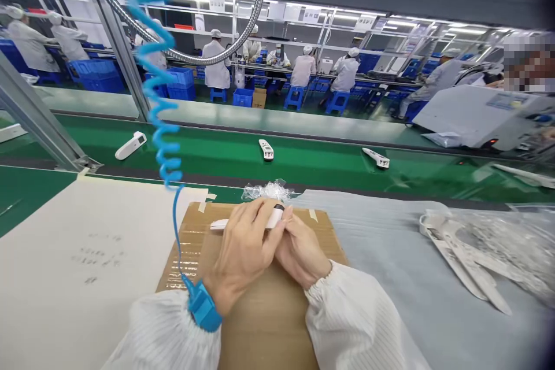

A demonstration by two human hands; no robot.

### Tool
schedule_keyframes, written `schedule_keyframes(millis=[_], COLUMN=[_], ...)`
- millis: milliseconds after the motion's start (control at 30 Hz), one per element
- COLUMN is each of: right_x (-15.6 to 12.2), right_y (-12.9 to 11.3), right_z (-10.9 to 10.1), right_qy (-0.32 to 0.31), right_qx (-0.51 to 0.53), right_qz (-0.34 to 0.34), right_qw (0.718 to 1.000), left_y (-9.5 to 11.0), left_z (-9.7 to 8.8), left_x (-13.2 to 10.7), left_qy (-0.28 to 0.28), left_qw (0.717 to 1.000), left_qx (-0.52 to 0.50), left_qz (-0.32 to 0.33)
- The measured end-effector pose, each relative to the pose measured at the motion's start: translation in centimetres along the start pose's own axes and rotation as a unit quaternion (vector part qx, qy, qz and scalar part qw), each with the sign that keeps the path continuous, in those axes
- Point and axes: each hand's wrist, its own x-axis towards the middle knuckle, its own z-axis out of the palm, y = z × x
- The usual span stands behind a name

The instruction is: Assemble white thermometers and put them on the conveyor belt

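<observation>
White striped cleanroom sleeves (169, 335) with gathered cuffs come in from the near edge. A blue wrist strap (203, 306) circles the left wrist, and its coiled blue cord (159, 98) rises toward the far left. The left hand (243, 248) lies over a white plastic handheld device (225, 224), with its fingers closed around the body. The right hand (301, 248) curls in from the right, its fingertips (287, 215) against the device's dark-tipped end. Both hands are closed narrowly on it, hiding most of its body. It looks light and stiff, though smooth enough to slip; the slim body seems the natural place to take hold, and the tip may be the more delicate part.

The device sits just above a taped cardboard sheet (255, 306), with crumpled clear plastic wrap (266, 189) just beyond the hands. To the left lies a white paper sheet (73, 266) with faint writing. To the right, clear bags (489, 237) and white parts (459, 260) are heaped on a pale grey sheet (381, 277). Farther off, similar devices (266, 149) lie on a green conveyor belt (217, 153), and co-workers (302, 71) in white work at benches beyond.
</observation>
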Motion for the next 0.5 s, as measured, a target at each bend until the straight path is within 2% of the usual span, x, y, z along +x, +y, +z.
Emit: schedule_keyframes(millis=[67,100,167,200,267,367,433,500], right_x=[0.5,0.8,1.4,1.6,2.0,2.0,1.9,1.8], right_y=[-0.4,-0.5,-0.8,-0.9,-1.1,-1.3,-1.4,-1.4], right_z=[-0.8,-1.4,-2.5,-3.0,-3.9,-4.3,-4.2,-4.1], right_qy=[0.0,0.02,0.088,0.124,0.174,0.196,0.201,0.201], right_qx=[-0.007,-0.02,-0.055,-0.074,-0.115,-0.16,-0.172,-0.174], right_qz=[-0.007,-0.017,-0.036,-0.043,-0.051,-0.06,-0.061,-0.056], right_qw=[1.0,0.999,0.994,0.989,0.977,0.966,0.962,0.962], left_y=[-1.2,-2.0,-4.1,-5.3,-7.7,-11.3,-13.3,-14.8], left_z=[-0.8,-1.5,-3.1,-4.0,-5.7,-7.2,-7.3,-6.6], left_x=[0.2,0.4,1.1,1.8,3.7,7.6,10.3,12.9], left_qy=[-0.086,-0.137,-0.214,-0.23,-0.216,-0.139,-0.115,-0.101], left_qw=[0.994,0.986,0.965,0.958,0.953,0.95,0.944,0.935], left_qx=[-0.019,-0.024,-0.032,-0.037,-0.029,0.03,0.068,0.101], left_qz=[-0.058,-0.092,-0.146,-0.166,-0.21,-0.276,-0.301,-0.325])
